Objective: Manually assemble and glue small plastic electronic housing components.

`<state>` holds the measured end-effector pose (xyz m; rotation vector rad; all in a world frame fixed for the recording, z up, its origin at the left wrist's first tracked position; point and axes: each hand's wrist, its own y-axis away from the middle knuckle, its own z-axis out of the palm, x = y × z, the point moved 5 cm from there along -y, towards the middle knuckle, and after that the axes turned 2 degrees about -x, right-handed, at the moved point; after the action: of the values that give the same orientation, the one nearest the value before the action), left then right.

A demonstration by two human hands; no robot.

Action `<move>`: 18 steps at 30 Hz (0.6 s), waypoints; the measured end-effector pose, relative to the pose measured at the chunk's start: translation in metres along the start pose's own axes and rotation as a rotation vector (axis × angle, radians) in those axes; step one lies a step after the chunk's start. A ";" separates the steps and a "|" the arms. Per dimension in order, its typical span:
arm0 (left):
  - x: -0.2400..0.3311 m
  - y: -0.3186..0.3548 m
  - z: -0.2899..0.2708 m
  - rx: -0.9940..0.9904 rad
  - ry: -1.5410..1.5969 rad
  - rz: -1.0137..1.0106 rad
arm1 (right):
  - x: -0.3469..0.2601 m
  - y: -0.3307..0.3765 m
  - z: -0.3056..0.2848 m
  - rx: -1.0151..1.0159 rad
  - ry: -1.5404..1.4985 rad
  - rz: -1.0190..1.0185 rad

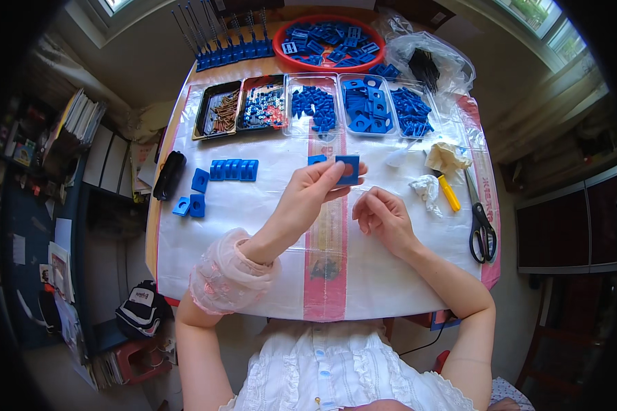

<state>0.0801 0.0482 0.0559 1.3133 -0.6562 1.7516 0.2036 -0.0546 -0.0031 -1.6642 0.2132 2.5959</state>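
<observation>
My left hand (313, 192) holds a square blue plastic block (348, 168) with a hole in it, lifted above the middle of the table. Just behind it another small blue piece (317, 159) lies on the sheet. My right hand (382, 218) rests on the white plastic sheet (253, 226) to the right, fingers curled; whether anything small sits inside them is hidden. A row of blue blocks (234, 170) stands to the left, with three loose blue blocks (192, 198) nearer the left edge.
Clear and dark trays (313, 104) of blue parts, screws and washers line the back. A red bowl (329, 42) of blue plates sits behind them, with a rack of rods (223, 41). Scissors (481, 226), a yellow tool (448, 193), crumpled tissue (426, 186) and a black object (168, 175) lie around.
</observation>
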 end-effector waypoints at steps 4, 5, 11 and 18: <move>0.042 0.003 0.045 -0.183 0.269 0.118 | -0.007 0.009 0.016 -0.106 0.294 -0.076; 0.052 0.000 0.050 -0.158 0.295 0.142 | -0.011 0.011 0.024 -0.153 0.345 -0.088; 0.049 -0.024 0.144 -0.406 0.307 0.114 | 0.028 0.031 0.026 -0.328 0.401 -0.055; 0.038 0.009 0.252 -0.551 -0.624 0.937 | -0.016 0.053 0.091 -0.281 -0.482 0.809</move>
<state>0.1975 -0.1458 0.1726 1.2061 -2.2062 1.5672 0.1226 -0.0933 0.0538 -1.0686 0.6257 3.6761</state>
